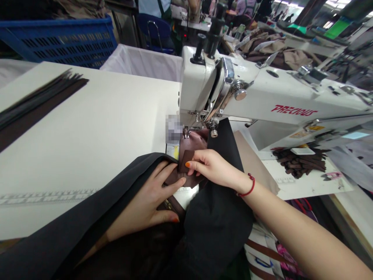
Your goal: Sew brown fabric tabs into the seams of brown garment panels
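Note:
My right hand [208,163] pinches a small dark brown fabric tab [185,160] over a shiny brown piece of cloth [194,143]. That cloth lies beneath the presser foot [187,133] of a white sewing machine [262,93]. Spread out beside it, my left hand [154,194] rests on the work with its fingers apart, the forearm partly under a fold of black fabric [116,182]. A brass-toothed zipper [168,204] shows below the left fingers. More black fabric [221,217] hangs over the table's front edge under my right wrist.
Long dark strips [43,99] lie on the white table [116,116] at left. Behind stand a blue basket [67,41] and a white-lined bin [142,62]. Right of the needle area are a bundle of brown strips [303,161] and small pink-handled snips [332,176]. Other people sit farther back.

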The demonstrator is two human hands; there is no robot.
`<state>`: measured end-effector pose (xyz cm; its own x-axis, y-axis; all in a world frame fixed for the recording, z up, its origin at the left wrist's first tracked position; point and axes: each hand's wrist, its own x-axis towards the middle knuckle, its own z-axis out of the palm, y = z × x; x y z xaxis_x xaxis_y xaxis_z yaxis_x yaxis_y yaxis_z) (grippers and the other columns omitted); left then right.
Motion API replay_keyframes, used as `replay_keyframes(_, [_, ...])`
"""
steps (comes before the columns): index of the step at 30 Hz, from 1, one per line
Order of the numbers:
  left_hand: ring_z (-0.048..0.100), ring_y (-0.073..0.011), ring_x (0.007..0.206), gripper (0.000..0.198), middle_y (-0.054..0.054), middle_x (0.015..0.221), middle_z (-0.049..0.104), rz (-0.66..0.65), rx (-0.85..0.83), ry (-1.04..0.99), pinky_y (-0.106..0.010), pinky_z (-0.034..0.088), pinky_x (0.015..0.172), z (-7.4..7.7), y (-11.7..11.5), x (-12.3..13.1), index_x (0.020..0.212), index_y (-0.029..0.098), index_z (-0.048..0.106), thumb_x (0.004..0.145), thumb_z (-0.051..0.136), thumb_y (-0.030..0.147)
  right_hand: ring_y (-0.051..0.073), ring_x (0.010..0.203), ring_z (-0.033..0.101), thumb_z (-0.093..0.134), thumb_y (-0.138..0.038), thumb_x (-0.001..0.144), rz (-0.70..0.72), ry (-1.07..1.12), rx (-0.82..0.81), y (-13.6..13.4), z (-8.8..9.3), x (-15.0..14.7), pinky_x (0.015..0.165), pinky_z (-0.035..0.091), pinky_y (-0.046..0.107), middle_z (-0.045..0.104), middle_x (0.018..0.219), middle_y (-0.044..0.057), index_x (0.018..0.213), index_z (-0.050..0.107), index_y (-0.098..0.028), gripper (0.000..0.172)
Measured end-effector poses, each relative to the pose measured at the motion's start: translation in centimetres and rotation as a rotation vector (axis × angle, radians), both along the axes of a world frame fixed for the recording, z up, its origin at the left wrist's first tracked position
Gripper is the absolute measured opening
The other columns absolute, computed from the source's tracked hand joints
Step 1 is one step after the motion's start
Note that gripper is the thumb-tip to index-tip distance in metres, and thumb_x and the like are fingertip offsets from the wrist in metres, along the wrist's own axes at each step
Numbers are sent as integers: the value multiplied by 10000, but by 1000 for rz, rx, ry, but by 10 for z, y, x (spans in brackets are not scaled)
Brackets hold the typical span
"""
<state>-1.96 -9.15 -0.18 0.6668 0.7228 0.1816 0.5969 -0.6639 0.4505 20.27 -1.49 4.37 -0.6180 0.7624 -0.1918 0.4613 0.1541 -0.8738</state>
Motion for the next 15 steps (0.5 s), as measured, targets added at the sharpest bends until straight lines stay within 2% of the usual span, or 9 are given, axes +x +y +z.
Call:
replay_keyframes(7, [240,-421,1341,659,-184,1468,295,-18,4,-58,-642,298,1039,-5,1,-2,1353,220,483,803,644,546,100,590,611,512,-203,933,22,-12,-36,5,1,-4,533,465,198,677,705,21,729,533,-153,212])
replay_keyframes(15, [220,-416,1347,680,-176,1461,289,-39,-6,-67,-643,294,1042,-7,2,-3,1377,232,446,804,649,536,100,618,616,505,-198,938,34,-7,-30,5,1,-3,568,470,201,670,712,20,734,542,-147,214])
